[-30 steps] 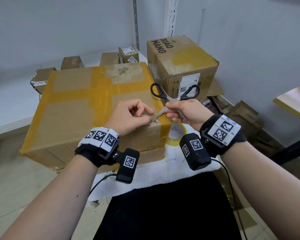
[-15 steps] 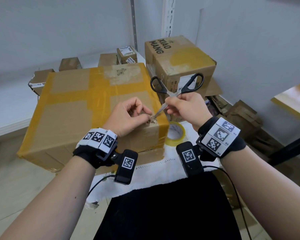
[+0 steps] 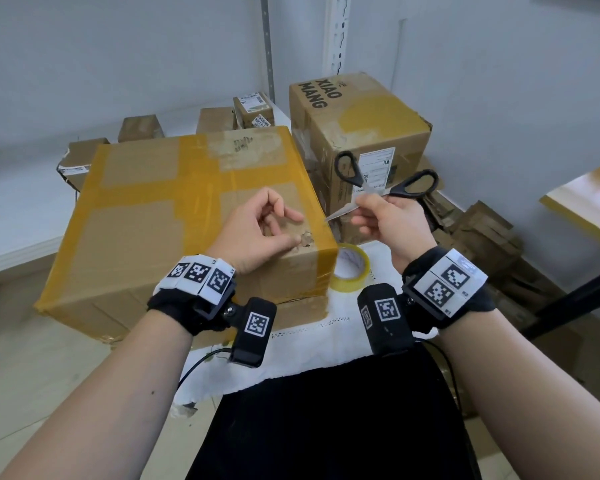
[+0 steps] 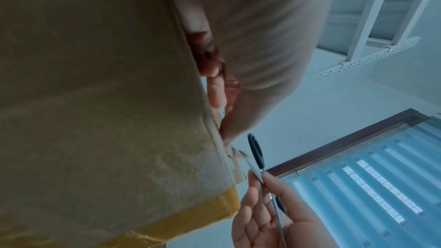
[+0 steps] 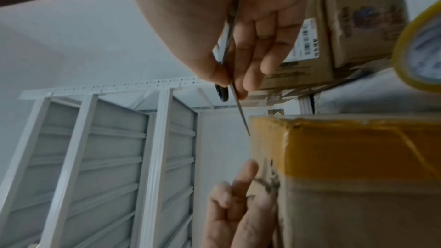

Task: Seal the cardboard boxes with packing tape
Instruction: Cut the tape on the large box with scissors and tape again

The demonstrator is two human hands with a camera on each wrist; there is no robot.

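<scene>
A large cardboard box (image 3: 136, 230) with yellow tape bands lies in front of me. Its near right top corner has a torn patch (image 3: 305, 239). My left hand (image 3: 284, 226) rests on the box top beside the tear, thumb touching its edge, fingers loosely curled and holding nothing. My right hand (image 3: 368, 206) pinches black-handled scissors (image 3: 385, 178) by the blades, handles up, blade tip just off the box's right edge. In the right wrist view the scissors' blade (image 5: 241, 114) points at the box corner (image 5: 346, 148). A tape roll (image 3: 350, 268) lies right of the box.
A second box marked XIAO MANG (image 3: 357, 119) stands behind the scissors. Several small boxes (image 3: 219, 119) line the back wall, and flattened cardboard (image 3: 482, 233) is piled at right. A white cloth (image 3: 312, 344) covers the surface under the box.
My right hand has pulled the scissors off the torn corner, up and to the right. My left hand's fingers have let go of the tear and loosened.
</scene>
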